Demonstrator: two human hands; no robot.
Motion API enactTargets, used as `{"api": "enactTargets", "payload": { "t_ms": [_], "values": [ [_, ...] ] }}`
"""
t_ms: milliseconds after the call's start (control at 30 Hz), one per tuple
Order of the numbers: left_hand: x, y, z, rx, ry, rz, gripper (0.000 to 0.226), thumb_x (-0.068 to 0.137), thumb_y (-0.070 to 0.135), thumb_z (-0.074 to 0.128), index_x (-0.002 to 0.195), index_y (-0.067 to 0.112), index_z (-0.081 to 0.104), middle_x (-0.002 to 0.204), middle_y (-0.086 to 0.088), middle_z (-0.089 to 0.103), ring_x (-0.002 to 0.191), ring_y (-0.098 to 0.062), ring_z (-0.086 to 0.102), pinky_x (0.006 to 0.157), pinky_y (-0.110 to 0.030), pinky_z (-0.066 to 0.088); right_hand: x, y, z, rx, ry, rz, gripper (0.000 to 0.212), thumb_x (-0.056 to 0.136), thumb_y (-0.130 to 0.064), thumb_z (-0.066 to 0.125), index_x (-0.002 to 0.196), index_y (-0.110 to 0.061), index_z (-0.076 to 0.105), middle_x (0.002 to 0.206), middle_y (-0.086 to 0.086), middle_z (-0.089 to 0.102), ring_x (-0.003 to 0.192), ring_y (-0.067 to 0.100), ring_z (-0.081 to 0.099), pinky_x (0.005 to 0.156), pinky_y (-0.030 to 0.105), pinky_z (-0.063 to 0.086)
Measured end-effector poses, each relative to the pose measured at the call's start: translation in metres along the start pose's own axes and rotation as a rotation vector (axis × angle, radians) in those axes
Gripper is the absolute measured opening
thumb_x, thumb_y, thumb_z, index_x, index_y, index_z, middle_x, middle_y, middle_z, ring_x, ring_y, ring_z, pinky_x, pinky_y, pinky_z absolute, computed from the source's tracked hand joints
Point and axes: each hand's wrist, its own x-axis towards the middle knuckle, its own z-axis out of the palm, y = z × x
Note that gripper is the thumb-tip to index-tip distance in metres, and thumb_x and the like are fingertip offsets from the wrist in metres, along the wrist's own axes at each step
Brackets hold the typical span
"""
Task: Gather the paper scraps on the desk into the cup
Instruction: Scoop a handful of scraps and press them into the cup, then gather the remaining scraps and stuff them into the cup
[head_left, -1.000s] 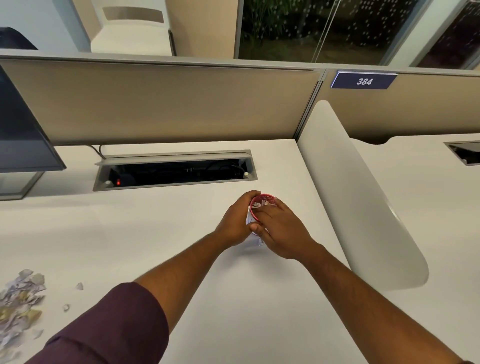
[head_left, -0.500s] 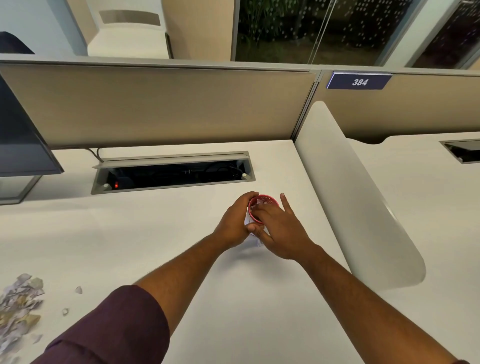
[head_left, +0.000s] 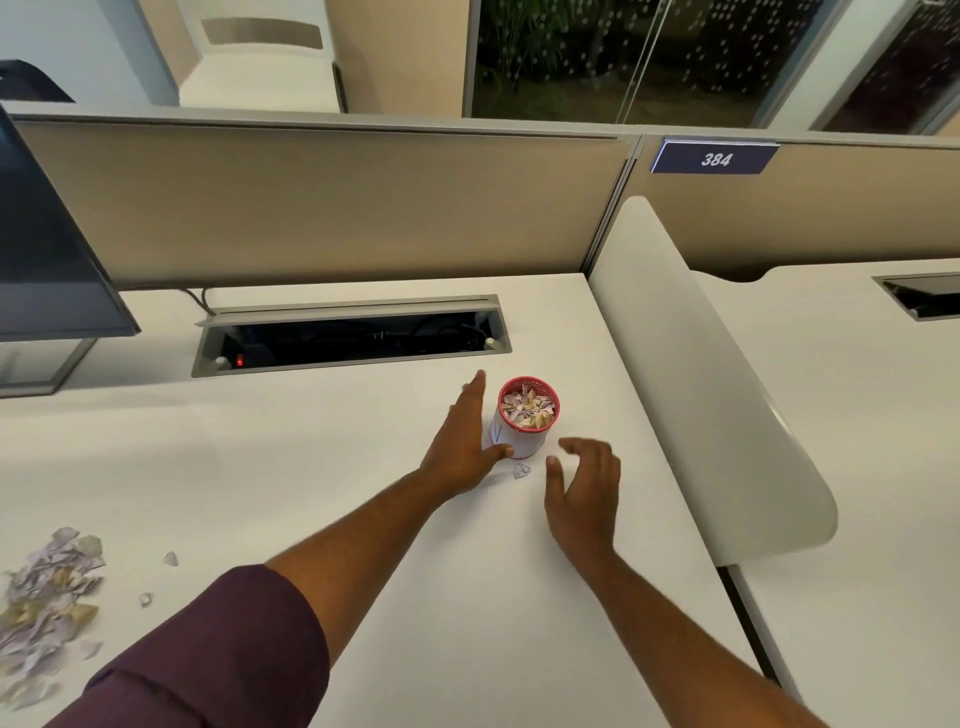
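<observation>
A white paper cup (head_left: 523, 434) with a red rim stands upright on the white desk (head_left: 322, 467), filled to the top with torn paper scraps. My left hand (head_left: 466, 439) lies flat against the cup's left side, fingers straight, thumb by its base. My right hand (head_left: 584, 486) hovers just right of and nearer than the cup, fingers relaxed and empty. One small scrap (head_left: 521, 470) lies on the desk between my hands. A heap of paper scraps (head_left: 44, 603) sits at the desk's near left, with three loose bits (head_left: 170, 559) beside it.
An open cable tray (head_left: 350, 340) is sunk into the desk behind the cup. A monitor (head_left: 47, 260) stands at the far left. A white curved divider (head_left: 711, 405) borders the desk on the right, and beige partition panels (head_left: 322, 202) close the back.
My right hand has lifted off the cup's mouth and drawn back to the right. My left hand has loosened from gripping the cup to lying flat beside it. The scraps inside are now uncovered.
</observation>
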Motion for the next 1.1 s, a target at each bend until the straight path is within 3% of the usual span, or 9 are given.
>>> {"api": "enactTargets", "payload": {
  "t_ms": [167, 267, 367, 467, 533, 633, 733, 933, 1100],
  "values": [
    [-0.045, -0.039, -0.007, 0.133, 0.072, -0.059, 0.092, 0.097, 0.038, 0.060, 0.159, 0.020, -0.005, 0.168, 0.002, -0.004, 0.155, -0.017, -0.004, 0.121, -0.032, 0.000, -0.043, -0.002, 0.019, -0.006, -0.301, -0.026, 0.041, 0.092, -0.015, 0.070, 0.131, -0.013, 0.062, 0.138, 0.004, 0.060, 0.134, 0.024, 0.051, 0.114, 0.039, 0.042],
    [-0.079, -0.064, -0.017, 0.175, 0.121, -0.078, 0.087, 0.099, 0.037, 0.056, 0.160, 0.019, -0.004, 0.168, 0.003, -0.003, 0.155, -0.015, -0.005, 0.119, -0.029, -0.004, -0.062, -0.017, 0.033, -0.037, -0.407, -0.025, 0.061, 0.101, -0.031, 0.058, 0.156, -0.013, 0.039, 0.165, 0.003, 0.033, 0.156, 0.020, 0.024, 0.129, 0.036, 0.018],
    [-0.114, -0.085, -0.029, 0.181, 0.181, -0.072, 0.083, 0.100, 0.033, 0.055, 0.160, 0.019, -0.002, 0.166, 0.008, -0.005, 0.152, -0.008, -0.009, 0.120, -0.027, -0.006, -0.083, -0.036, 0.047, -0.074, -0.485, -0.145, 0.068, 0.105, -0.039, 0.047, 0.163, -0.015, 0.020, 0.171, -0.005, 0.011, 0.160, 0.013, 0.005, 0.128, 0.028, -0.005],
    [-0.145, -0.099, -0.042, 0.187, 0.217, -0.053, 0.081, 0.101, 0.030, 0.054, 0.160, 0.019, -0.001, 0.164, 0.014, -0.005, 0.150, -0.003, -0.014, 0.120, -0.024, -0.008, -0.106, -0.056, 0.063, -0.097, -0.634, -0.324, 0.071, 0.106, -0.049, 0.039, 0.164, -0.015, 0.017, 0.171, -0.006, 0.004, 0.159, 0.009, -0.005, 0.130, 0.033, -0.005],
    [-0.169, -0.109, -0.053, 0.222, 0.238, -0.050, 0.081, 0.101, 0.031, 0.054, 0.160, 0.019, 0.000, 0.163, 0.015, -0.004, 0.150, -0.004, -0.014, 0.121, -0.025, -0.008, -0.120, -0.070, 0.072, -0.002, -0.743, -0.378, 0.069, 0.105, -0.052, 0.041, 0.163, -0.019, 0.023, 0.172, -0.007, 0.013, 0.159, 0.006, 0.002, 0.130, 0.038, 0.003],
    [-0.202, -0.129, -0.078, 0.286, 0.266, -0.084, 0.080, 0.100, 0.034, 0.055, 0.160, 0.018, 0.003, 0.163, 0.013, -0.002, 0.153, -0.009, -0.009, 0.121, -0.027, -0.007, -0.121, -0.083, 0.074, 0.235, -0.555, -0.176, 0.055, 0.102, -0.039, 0.059, 0.151, -0.018, 0.046, 0.160, -0.003, 0.040, 0.152, 0.011, 0.030, 0.126, 0.040, 0.024],
    [-0.239, -0.156, -0.114, 0.325, 0.321, -0.125, 0.079, 0.100, 0.031, 0.055, 0.160, 0.016, 0.005, 0.166, 0.007, 0.003, 0.153, -0.012, -0.009, 0.122, -0.028, -0.007, -0.106, -0.087, 0.077, 0.072, -0.270, -0.036, 0.054, 0.099, -0.031, 0.064, 0.146, -0.008, 0.050, 0.157, 0.011, 0.043, 0.151, 0.028, 0.033, 0.125, 0.046, 0.026],
    [-0.307, -0.212, -0.183, 0.389, 0.442, -0.291, 0.076, 0.098, 0.036, 0.057, 0.158, 0.012, 0.017, 0.166, -0.002, 0.018, 0.155, -0.021, 0.008, 0.125, -0.041, 0.011, -0.091, -0.101, 0.101, -0.175, -0.452, -0.093, 0.074, 0.103, -0.047, 0.050, 0.160, -0.007, 0.025, 0.170, 0.008, 0.022, 0.159, 0.025, 0.012, 0.130, 0.044, 0.008],
    [-0.341, -0.250, -0.223, 0.398, 0.481, -0.359, 0.074, 0.099, 0.036, 0.055, 0.158, 0.009, 0.018, 0.165, -0.005, 0.021, 0.155, -0.023, 0.007, 0.126, -0.042, 0.008, -0.142, -0.151, 0.139, -0.188, -0.551, -0.312, 0.078, 0.102, -0.058, 0.042, 0.162, -0.011, 0.023, 0.172, 0.002, 0.015, 0.160, 0.017, 0.007, 0.130, 0.038, 0.004]
  ]
}}
